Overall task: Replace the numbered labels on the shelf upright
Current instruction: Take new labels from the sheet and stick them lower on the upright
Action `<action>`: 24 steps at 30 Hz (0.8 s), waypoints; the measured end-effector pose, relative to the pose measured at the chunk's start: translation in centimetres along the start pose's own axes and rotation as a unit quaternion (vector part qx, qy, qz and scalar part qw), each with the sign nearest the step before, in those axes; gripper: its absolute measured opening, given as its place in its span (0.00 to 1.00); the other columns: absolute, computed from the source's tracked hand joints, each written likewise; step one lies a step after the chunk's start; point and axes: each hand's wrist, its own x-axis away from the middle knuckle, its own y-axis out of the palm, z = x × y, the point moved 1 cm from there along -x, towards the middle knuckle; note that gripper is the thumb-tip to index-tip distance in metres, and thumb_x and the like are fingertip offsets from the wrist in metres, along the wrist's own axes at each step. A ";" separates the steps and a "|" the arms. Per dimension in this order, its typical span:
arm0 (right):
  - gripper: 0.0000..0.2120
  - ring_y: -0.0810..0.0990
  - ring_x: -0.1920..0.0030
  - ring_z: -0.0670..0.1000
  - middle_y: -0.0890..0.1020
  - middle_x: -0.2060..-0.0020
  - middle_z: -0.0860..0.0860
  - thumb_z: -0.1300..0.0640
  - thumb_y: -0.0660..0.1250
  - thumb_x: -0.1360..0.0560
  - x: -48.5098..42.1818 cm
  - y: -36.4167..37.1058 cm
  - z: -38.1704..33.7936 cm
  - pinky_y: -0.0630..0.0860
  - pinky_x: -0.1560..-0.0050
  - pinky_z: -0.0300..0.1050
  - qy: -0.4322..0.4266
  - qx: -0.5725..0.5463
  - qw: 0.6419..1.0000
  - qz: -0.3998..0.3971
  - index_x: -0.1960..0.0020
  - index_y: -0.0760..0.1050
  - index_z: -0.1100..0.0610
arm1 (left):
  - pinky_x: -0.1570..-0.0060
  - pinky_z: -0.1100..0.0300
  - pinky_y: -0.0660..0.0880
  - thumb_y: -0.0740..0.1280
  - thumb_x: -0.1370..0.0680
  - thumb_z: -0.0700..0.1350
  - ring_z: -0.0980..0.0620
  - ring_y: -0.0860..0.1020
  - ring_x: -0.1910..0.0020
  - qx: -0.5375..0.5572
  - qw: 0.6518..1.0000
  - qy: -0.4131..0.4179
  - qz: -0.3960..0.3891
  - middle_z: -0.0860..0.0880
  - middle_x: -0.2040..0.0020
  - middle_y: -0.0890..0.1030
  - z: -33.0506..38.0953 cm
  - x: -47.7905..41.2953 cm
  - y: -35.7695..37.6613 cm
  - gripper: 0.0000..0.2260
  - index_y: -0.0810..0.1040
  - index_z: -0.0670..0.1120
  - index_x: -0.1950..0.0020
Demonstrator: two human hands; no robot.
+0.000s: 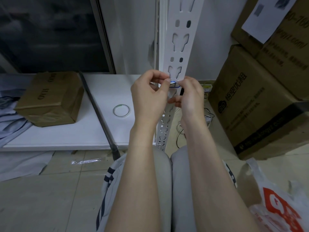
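Note:
A white slotted shelf upright runs down the middle of the head view. On it, at hand height, sits a small white label with a blue border and a handwritten number. My left hand pinches the label's left end between thumb and forefinger. My right hand pinches its right end, fingers curled against the upright. Most of the label is hidden by my fingertips. A roll of clear tape lies flat on the white shelf board to the left.
A taped cardboard box and a dark metal rod lie on the white shelf board. Stacked cartons stand at right. A red and white plastic bag sits on the floor at lower right. Cables and a power strip lie behind the upright.

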 end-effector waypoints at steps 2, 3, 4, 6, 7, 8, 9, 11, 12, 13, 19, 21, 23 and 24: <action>0.09 0.74 0.74 0.54 0.81 0.61 0.54 0.66 0.59 0.24 -0.2 0.1 0.3 0.67 0.76 0.35 -0.004 0.011 1.000 0.004 0.54 0.76 0.56 | 0.59 0.43 0.80 0.70 0.28 0.39 0.53 0.76 0.68 0.003 1.000 -0.001 -0.001 0.57 0.66 0.80 0.0 0.0 0.0 0.09 0.79 0.54 0.61; 0.10 0.73 0.75 0.54 0.81 0.60 0.55 0.67 0.58 0.25 -0.4 0.2 0.4 0.67 0.77 0.35 -0.002 0.013 1.000 0.009 0.53 0.76 0.57 | 0.60 0.42 0.80 0.70 0.28 0.39 0.53 0.76 0.69 0.003 1.000 -0.002 -0.001 0.57 0.66 0.80 0.0 0.0 0.0 0.09 0.80 0.54 0.61; 0.11 0.73 0.76 0.53 0.81 0.60 0.55 0.67 0.57 0.26 -0.4 0.2 0.5 0.66 0.77 0.35 0.002 0.012 1.000 0.015 0.52 0.77 0.58 | 0.60 0.42 0.80 0.70 0.28 0.39 0.53 0.76 0.69 0.003 1.000 -0.003 -0.001 0.57 0.66 0.80 0.0 0.0 0.0 0.09 0.80 0.54 0.61; 0.11 0.73 0.77 0.53 0.81 0.60 0.55 0.66 0.57 0.26 -0.4 0.1 0.4 0.65 0.77 0.34 0.018 0.000 1.000 0.018 0.49 0.77 0.60 | 0.60 0.43 0.80 0.70 0.28 0.39 0.53 0.76 0.69 0.000 1.000 -0.002 -0.002 0.57 0.66 0.80 -0.1 -0.1 0.0 0.09 0.80 0.54 0.61; 0.10 0.73 0.77 0.53 0.81 0.60 0.55 0.64 0.57 0.25 -0.3 0.1 0.3 0.65 0.77 0.35 0.025 -0.013 0.999 0.015 0.48 0.76 0.61 | 0.60 0.43 0.80 0.70 0.28 0.39 0.53 0.76 0.69 0.000 1.000 -0.002 -0.002 0.57 0.66 0.80 -0.1 -0.1 0.0 0.09 0.80 0.54 0.61; 0.08 0.73 0.77 0.52 0.80 0.59 0.54 0.62 0.58 0.24 -0.2 0.1 0.2 0.65 0.76 0.35 0.031 -0.023 0.999 0.012 0.50 0.75 0.60 | 0.60 0.43 0.80 0.70 0.28 0.39 0.53 0.76 0.69 -0.001 1.000 -0.002 -0.002 0.57 0.66 0.80 0.0 -0.1 0.0 0.09 0.80 0.54 0.61; 0.06 0.73 0.77 0.52 0.80 0.59 0.53 0.60 0.59 0.23 0.0 0.0 0.1 0.66 0.76 0.35 0.035 -0.030 0.999 0.010 0.52 0.74 0.60 | 0.59 0.43 0.80 0.70 0.28 0.39 0.53 0.76 0.68 -0.001 1.000 -0.003 -0.002 0.57 0.66 0.80 0.0 0.0 0.0 0.09 0.80 0.54 0.61; 0.05 0.73 0.76 0.53 0.79 0.59 0.53 0.59 0.61 0.23 0.2 -0.1 0.0 0.66 0.77 0.34 0.038 -0.036 0.999 0.006 0.53 0.74 0.59 | 0.59 0.43 0.80 0.70 0.28 0.39 0.53 0.77 0.68 -0.002 1.000 -0.004 -0.002 0.57 0.66 0.80 0.0 0.0 0.0 0.09 0.80 0.54 0.61; 0.05 0.73 0.75 0.53 0.79 0.60 0.53 0.59 0.61 0.23 0.2 -0.1 -0.1 0.66 0.77 0.34 0.037 -0.037 0.999 0.004 0.53 0.74 0.60 | 0.59 0.43 0.80 0.70 0.28 0.39 0.53 0.77 0.68 -0.004 1.000 -0.004 -0.002 0.57 0.66 0.80 -0.1 -0.1 0.1 0.08 0.80 0.54 0.61; 0.04 0.73 0.74 0.54 0.78 0.61 0.52 0.60 0.61 0.23 0.3 -0.1 -0.1 0.65 0.78 0.33 0.034 -0.034 0.999 0.002 0.54 0.73 0.59 | 0.59 0.44 0.80 0.70 0.27 0.39 0.53 0.77 0.68 -0.005 1.000 -0.003 -0.002 0.57 0.66 0.80 -0.1 -0.1 0.0 0.08 0.80 0.53 0.60; 0.08 0.73 0.73 0.53 0.78 0.61 0.54 0.68 0.59 0.25 -0.1 0.1 0.0 0.65 0.78 0.32 0.007 -0.004 1.000 -0.001 0.53 0.74 0.58 | 0.59 0.45 0.81 0.70 0.27 0.38 0.53 0.77 0.68 -0.004 1.000 -0.002 -0.003 0.56 0.65 0.81 0.1 0.0 0.0 0.09 0.80 0.53 0.60; 0.14 0.74 0.73 0.50 0.81 0.62 0.53 0.71 0.58 0.28 -0.3 0.3 0.4 0.67 0.78 0.34 -0.011 0.028 1.000 0.011 0.48 0.77 0.61 | 0.59 0.43 0.81 0.70 0.28 0.39 0.52 0.77 0.68 -0.003 1.000 -0.007 -0.002 0.57 0.65 0.81 0.0 0.0 0.0 0.09 0.80 0.54 0.61; 0.15 0.73 0.74 0.48 0.81 0.63 0.52 0.71 0.58 0.28 -0.4 0.4 0.6 0.67 0.77 0.35 -0.012 0.028 0.999 0.023 0.47 0.78 0.61 | 0.59 0.43 0.81 0.70 0.28 0.39 0.51 0.77 0.68 -0.003 1.000 -0.009 -0.002 0.56 0.65 0.81 -0.1 -0.1 0.0 0.09 0.80 0.54 0.61; 0.12 0.72 0.75 0.48 0.80 0.63 0.52 0.69 0.59 0.27 -0.3 0.4 0.5 0.67 0.77 0.35 -0.003 0.017 1.000 0.024 0.48 0.78 0.60 | 0.59 0.43 0.81 0.70 0.28 0.39 0.51 0.77 0.68 -0.003 1.000 -0.008 -0.002 0.56 0.65 0.81 -0.1 -0.1 0.0 0.09 0.80 0.54 0.61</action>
